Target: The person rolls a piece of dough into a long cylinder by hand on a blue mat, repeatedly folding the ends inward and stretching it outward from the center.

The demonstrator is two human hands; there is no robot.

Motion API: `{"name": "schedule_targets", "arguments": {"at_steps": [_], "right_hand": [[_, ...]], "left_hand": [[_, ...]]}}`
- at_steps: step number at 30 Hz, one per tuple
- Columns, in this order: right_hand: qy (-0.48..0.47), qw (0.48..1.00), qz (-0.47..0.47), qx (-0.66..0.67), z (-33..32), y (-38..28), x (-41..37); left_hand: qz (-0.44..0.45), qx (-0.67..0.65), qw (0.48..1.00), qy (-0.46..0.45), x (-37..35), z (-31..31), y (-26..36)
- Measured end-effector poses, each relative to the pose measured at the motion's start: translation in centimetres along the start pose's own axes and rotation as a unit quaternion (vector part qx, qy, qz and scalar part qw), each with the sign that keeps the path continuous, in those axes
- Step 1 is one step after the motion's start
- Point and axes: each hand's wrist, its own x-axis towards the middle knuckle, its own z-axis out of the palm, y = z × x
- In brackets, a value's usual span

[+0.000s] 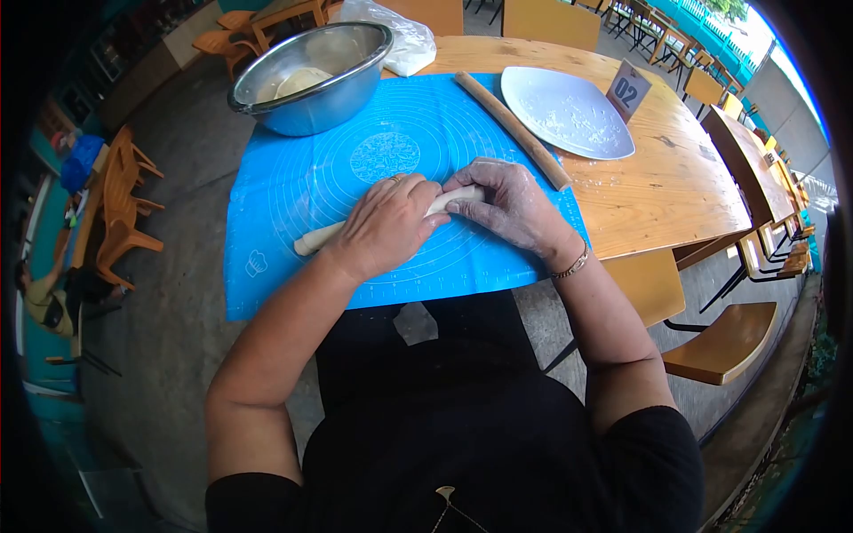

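A long roll of pale dough lies slantwise on a blue silicone baking mat with printed circles. My left hand curls over the middle of the roll and hides part of it. At the roll's right end, my right hand, dusted with flour, pinches the dough between thumb and fingers. The two hands nearly meet. A wooden rolling pin rests across the mat's right edge, beyond my right hand.
A steel bowl with dough inside stands at the mat's back left, beside a clear plastic bag. A white floury plate and a number 02 sign sit back right on the wooden table. Chairs surround.
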Motion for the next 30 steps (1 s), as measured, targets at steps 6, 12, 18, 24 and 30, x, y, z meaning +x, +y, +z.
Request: {"name": "schedule_targets", "arguments": {"at_steps": [6, 12, 18, 24, 30], "right_hand": [[0.012, 0.999, 0.025, 0.046, 0.02, -0.18, 0.08], [-0.012, 0.999, -0.029, -0.023, -0.11, -0.18, 0.05], [-0.015, 0.999, -0.014, -0.032, -0.05, 0.20, 0.05], [-0.021, 0.998, -0.025, -0.049, -0.14, 0.13, 0.05], [-0.023, 0.998, -0.020, -0.062, -0.23, 0.19, 0.11]], "left_hand": [[0.001, -0.017, 1.000, 0.012, -0.01, 0.06, -0.15], [-0.011, -0.026, 1.000, 0.009, 0.03, 0.05, -0.27], [-0.018, -0.039, 0.999, 0.003, 0.07, -0.08, -0.20], [-0.028, -0.029, 0.999, -0.025, 0.19, -0.23, -0.20], [-0.028, -0.051, 0.998, -0.006, 0.20, -0.45, -0.14]]}}
